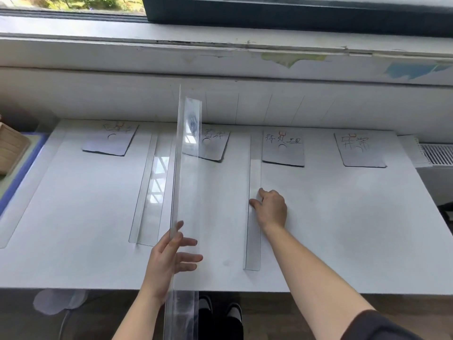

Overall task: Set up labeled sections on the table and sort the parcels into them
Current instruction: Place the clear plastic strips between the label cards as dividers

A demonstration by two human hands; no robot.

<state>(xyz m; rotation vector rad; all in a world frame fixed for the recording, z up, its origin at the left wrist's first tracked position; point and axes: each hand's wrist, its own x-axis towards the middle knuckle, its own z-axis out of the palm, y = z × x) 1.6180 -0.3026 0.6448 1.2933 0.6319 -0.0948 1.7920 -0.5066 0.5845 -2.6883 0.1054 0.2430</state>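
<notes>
Several handwritten label cards lie along the back of the white table [343, 229]: one at far left [109, 141], a second [210, 146] partly behind a lifted strip, a third [283, 149] and a fourth [360, 150]. My left hand [169, 256] holds a long clear angled plastic divider [186, 180] above the table, thumb on one side and fingers spread on the other. My right hand [270, 208] presses its fingers on another clear divider [254, 207] lying flat between the second and third cards. A further clear divider [149, 192] lies between the first and second cards.
A white windowsill and window frame [220, 52] run behind the table. A wooden box [11, 148] sits on a blue-edged surface at far left. A radiator grille [436, 154] is at far right. My shoes [220, 312] show below the table's front edge.
</notes>
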